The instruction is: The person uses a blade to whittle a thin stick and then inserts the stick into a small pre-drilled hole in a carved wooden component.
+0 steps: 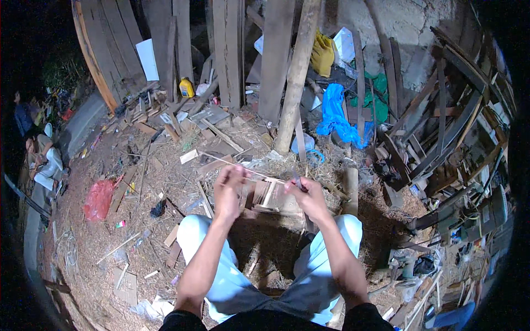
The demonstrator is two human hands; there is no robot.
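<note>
A thin pale stick (264, 174) slants across in front of me, above the ground. My left hand (226, 193), a little smeared by motion, has its fingers closed around the stick's middle part, and the far end sticks out up and left. At the near end, my right hand (309, 197) is closed on a small dark knife (298, 181), its thumb side next to the stick. Just below both hands lies a low wooden block (279, 208) with pale wood pieces on and beside it. My knees are bent on either side of the block.
A wooden post (295, 83) rises just beyond my hands. Wood scraps and shavings cover the ground. A red plastic bag (99, 199) lies left, a blue plastic sheet (337, 118) beyond right. Stacked timber (452, 127) fills the right. A seated person (48, 163) is far left.
</note>
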